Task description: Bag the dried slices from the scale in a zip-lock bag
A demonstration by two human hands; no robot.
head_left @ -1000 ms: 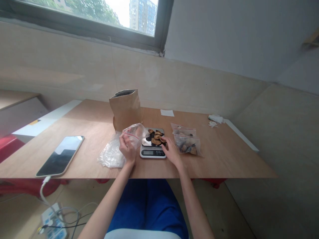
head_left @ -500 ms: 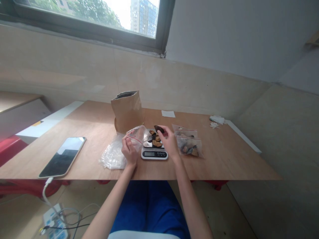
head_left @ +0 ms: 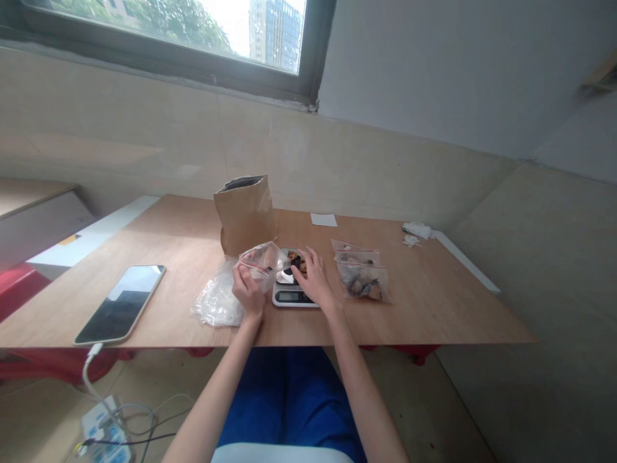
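Observation:
My left hand (head_left: pixel 248 290) is closed on the rim of a clear zip bag (head_left: pixel 268 258), its mouth spread beside the scale. Under my right hand (head_left: pixel 313 278) lies a small white digital kitchen scale (head_left: pixel 283 296) with a lit display. Dried brown slices with dark rims (head_left: pixel 295 259) rest on its plate, partly covered by my right fingers. Those fingers and the thumb are apart, reaching over the slices; whether they touch one is hard to see. A pile of empty clear plastic bags (head_left: pixel 219 299) lies beneath and left of my left hand.
Behind the plastic pile stands an open brown paper pouch (head_left: pixel 245 215). Filled zip bags (head_left: pixel 364 281) lie right of the scale. A phone (head_left: pixel 123 305) with a charging cable is at the left front edge. White paper (head_left: pixel 323 220) and crumpled tissue (head_left: pixel 417 231) lie at the back.
My right hand has lowered onto the slices on the scale. The dark slice it held up before no longer shows in its fingers. My left hand keeps hold of the bag.

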